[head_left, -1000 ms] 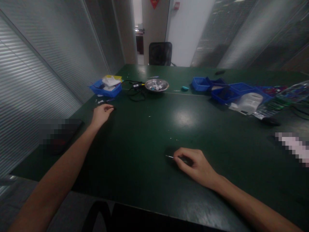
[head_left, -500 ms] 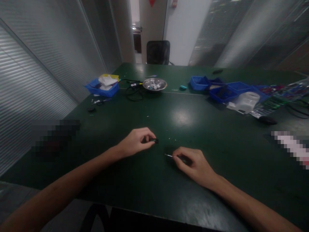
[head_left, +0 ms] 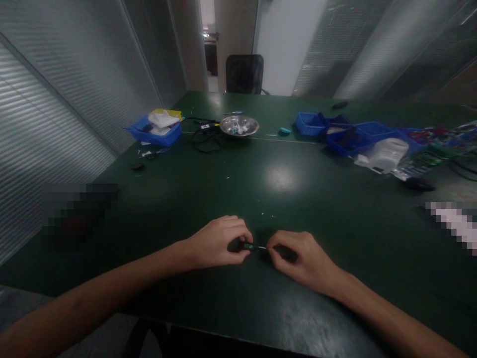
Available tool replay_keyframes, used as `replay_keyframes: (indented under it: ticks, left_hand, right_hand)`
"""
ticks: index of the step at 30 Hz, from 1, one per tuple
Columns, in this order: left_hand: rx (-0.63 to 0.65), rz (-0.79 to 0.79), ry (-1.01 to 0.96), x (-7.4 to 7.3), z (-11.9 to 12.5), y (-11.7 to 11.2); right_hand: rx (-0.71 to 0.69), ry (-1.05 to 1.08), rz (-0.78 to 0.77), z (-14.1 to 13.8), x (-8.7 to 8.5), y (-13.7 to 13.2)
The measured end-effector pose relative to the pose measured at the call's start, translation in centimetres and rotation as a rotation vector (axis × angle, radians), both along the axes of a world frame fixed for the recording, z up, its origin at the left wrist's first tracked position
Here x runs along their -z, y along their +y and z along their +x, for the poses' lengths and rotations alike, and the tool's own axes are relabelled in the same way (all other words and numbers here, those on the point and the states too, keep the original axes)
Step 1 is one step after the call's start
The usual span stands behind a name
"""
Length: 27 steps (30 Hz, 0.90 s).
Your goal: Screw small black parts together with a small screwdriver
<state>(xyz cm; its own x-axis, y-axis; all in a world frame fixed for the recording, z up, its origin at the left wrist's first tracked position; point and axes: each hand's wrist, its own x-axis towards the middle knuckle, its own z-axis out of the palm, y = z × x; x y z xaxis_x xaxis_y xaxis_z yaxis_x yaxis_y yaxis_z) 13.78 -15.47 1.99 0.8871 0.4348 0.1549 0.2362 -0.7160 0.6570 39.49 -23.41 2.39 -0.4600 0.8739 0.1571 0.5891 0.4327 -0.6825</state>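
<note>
Well, the left hand point(head_left: 220, 242) pinches a dark part point(head_left: 248, 246) near-centre on the table point(head_left: 316, 189); the right hand point(head_left: 301, 256) pinches a rod point(head_left: 262, 247), its tip touching or just beside the part, too dim to tell. Loose fingers could let the rod skid.

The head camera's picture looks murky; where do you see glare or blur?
Head view: dim overall, a pale glare patch on the green table; same view, the small dark piece in the left hand is too soft to read; same view, coarse blocks mask the pink item at right.
</note>
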Motion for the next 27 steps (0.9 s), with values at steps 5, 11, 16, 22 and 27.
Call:
replay_keyframes:
  ticks: [5, 11, 16, 22, 27]
  left_hand:
    - [-0.002, 0.016, 0.016, 0.21, -0.09, 0.03]
    - [0.010, 0.014, 0.004, 0.22, 0.02, -0.09]
    - [0.035, 0.004, 0.010, 0.13, 0.03, -0.04]
    - [0.053, 0.025, 0.015, -0.02, -0.01, 0.06]
    - [0.053, 0.036, 0.017, -0.11, -0.02, 0.04]
  right_hand:
    - [-0.026, -0.011, -0.023, 0.08, -0.22, 0.03]
    - [-0.047, -0.022, -0.027, 0.10, -0.42, 0.00]
    - [-0.026, -0.011, -0.064, -0.09, -0.68, -0.05]
    - [-0.005, -0.014, -0.093, -0.13, -0.77, -0.04]
    - [-0.018, -0.017, -0.091, -0.11, -0.70, -0.09]
